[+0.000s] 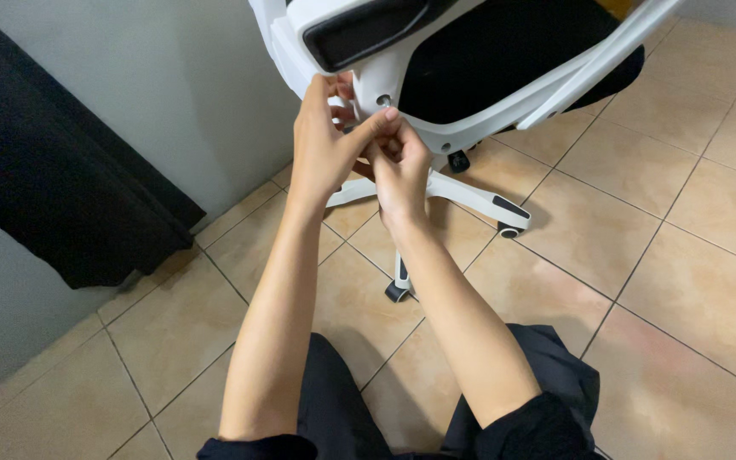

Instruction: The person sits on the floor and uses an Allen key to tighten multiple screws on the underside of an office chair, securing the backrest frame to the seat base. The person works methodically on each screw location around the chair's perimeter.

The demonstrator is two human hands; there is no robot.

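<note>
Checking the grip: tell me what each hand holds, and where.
Both the left hand and right hand meet at the chair frame beside a bolt hole; whether they pinch anything cannot be told.

White office chair (436, 102) with black mesh seat, tilted, star base and black casters showing below the grip. Both hands pinch at its white frame edge, beside a small round bolt hole (382, 100) just above the fingertips.

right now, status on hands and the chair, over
Left hand and right hand together at the hole in the white chair frame. Whatever they pinch is hidden. Nothing blocks them.
</note>
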